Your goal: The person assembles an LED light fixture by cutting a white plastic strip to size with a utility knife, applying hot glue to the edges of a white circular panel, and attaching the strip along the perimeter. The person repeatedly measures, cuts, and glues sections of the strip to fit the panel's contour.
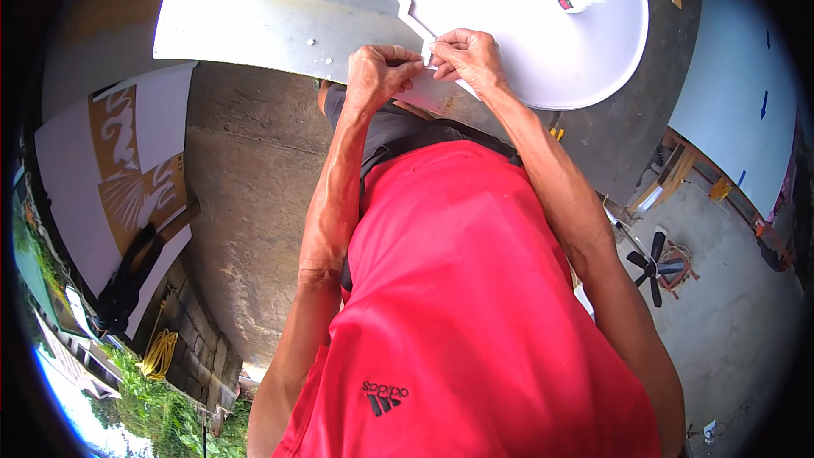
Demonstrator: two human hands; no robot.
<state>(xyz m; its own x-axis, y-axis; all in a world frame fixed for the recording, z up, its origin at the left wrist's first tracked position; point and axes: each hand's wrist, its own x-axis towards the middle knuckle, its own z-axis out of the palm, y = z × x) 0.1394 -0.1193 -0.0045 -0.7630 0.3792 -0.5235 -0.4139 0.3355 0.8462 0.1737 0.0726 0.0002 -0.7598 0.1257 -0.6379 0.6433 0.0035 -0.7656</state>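
A large white panel [517,8] with a rounded outline lies on the table in front of me. Along its left edge runs a narrow raised white strip [405,7], bent at angles near my hands. My right hand [471,59] pinches this strip at the panel's near left corner. Close beside it, my left hand [379,76] has its fingers pressed together at the strip's end; whatever lies between them is too small to make out. A small white bottle [578,3] with a thin nozzle and a red mark lies on the panel.
Small white scraps [311,41] dot the grey tabletop [271,17]. At left, white sheets and a brown cut-out panel [127,153] lean beside a coil of yellow cord [159,354]. A black-bladed fan [655,269] stands at right, below a light blue sheet [738,76].
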